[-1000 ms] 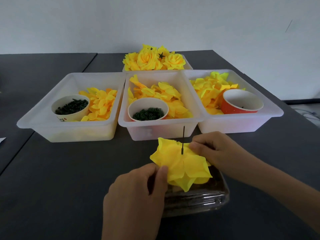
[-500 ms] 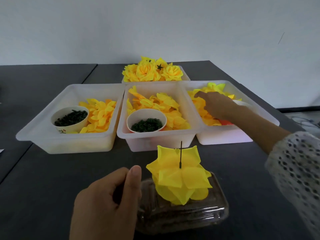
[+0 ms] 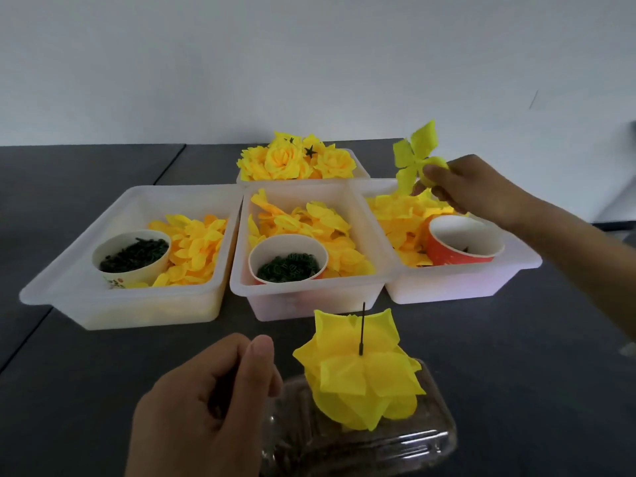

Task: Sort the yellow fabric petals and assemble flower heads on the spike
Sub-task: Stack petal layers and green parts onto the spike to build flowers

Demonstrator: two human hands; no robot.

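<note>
Dark grey tabletop (image 3: 103, 373) runs back to a plain white wall, and on it stand three translucent white bins in a row. Taking the middle bin (image 3: 309, 297) as the landmark: it holds loose yellow petals (image 3: 309, 218) and a white cup of small dark green pieces (image 3: 288, 259). Left of it, the left bin (image 3: 69, 294) has more petals and a second cup of green pieces (image 3: 132, 254). Right of it, touching its rim, the right bin (image 3: 464, 287) holds petals and a red cup (image 3: 463, 247). Behind it a fourth bin carries finished yellow flower heads (image 3: 296, 160).

In front of the middle bin, a thin black spike (image 3: 362, 330) stands upright through a stack of yellow petal layers (image 3: 361, 373) resting on a clear plastic box (image 3: 378, 442).

Above the right bin, the right hand (image 3: 471, 187) pinches a four-lobed petal piece (image 3: 413, 156) between thumb and fingertips, lifted clear of the pile. The left hand (image 3: 206, 407) hovers just left of the spike, fingers curled with the thumb against them, apparently holding nothing.
</note>
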